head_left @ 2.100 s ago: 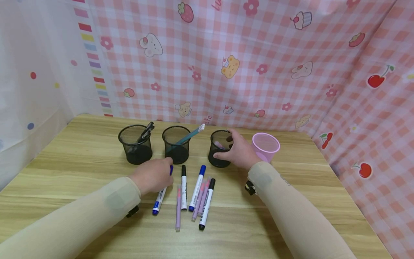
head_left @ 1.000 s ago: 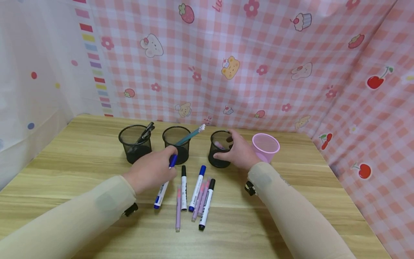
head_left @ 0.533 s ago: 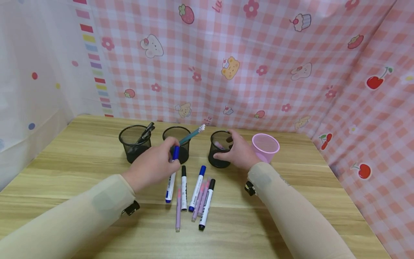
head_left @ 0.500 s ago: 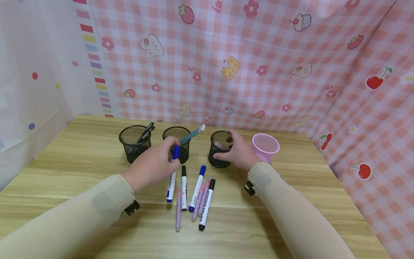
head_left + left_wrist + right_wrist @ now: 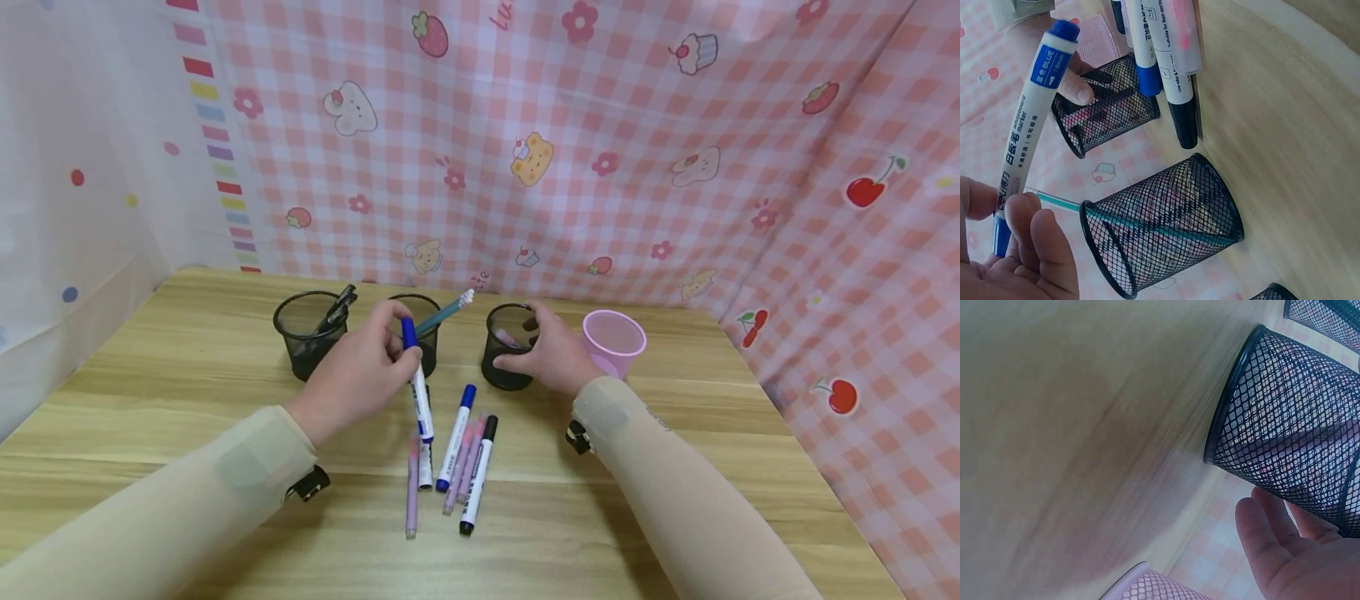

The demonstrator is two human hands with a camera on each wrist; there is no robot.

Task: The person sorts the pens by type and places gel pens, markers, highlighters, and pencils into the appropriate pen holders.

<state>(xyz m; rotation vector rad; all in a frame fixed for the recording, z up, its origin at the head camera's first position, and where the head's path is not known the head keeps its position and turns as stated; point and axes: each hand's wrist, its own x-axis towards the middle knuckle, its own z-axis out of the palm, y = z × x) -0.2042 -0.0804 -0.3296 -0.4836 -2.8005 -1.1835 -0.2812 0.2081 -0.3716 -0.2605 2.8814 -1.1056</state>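
One blue marker [image 5: 421, 404] is gripped in the left hand [image 5: 348, 379], pinched between thumb and fingers near its blue upper end. Marker tilted, upper end leaning left, held in front of the middle cup [image 5: 431, 354]. Left wrist view shows a gap between that hand and the cup. Whether the marker's lower end touches the black marker [image 5: 425, 472] behind it, cannot tell.

Right hand [image 5: 558, 350] curls round the side of the right black cup [image 5: 504, 380], thumb on the near side, fingers on the far side. Cup stands upright; a pinkish pen [image 5: 506, 337] leans inside, seen through the mesh.

Middle cup: black mesh, upright, partly hidden by the left hand; blue-green pencils [image 5: 444, 315] lean out to the right, pale tips up. Left cup [image 5: 295, 344]: same make, upright, black pens [image 5: 341, 304] slanting out rightward. Pink cup [image 5: 628, 354] stands just beyond the right wrist, at the row's right end.

Lying on the wooden table [image 5: 150, 400], nearer the person: a lilac pen [image 5: 412, 492] beside the black marker; then a blue-capped marker [image 5: 455, 442], two lilac pens [image 5: 472, 462] side by side, and a black-capped marker [image 5: 478, 475] close against them. Pink checked cloth [image 5: 450, 108] hangs behind.
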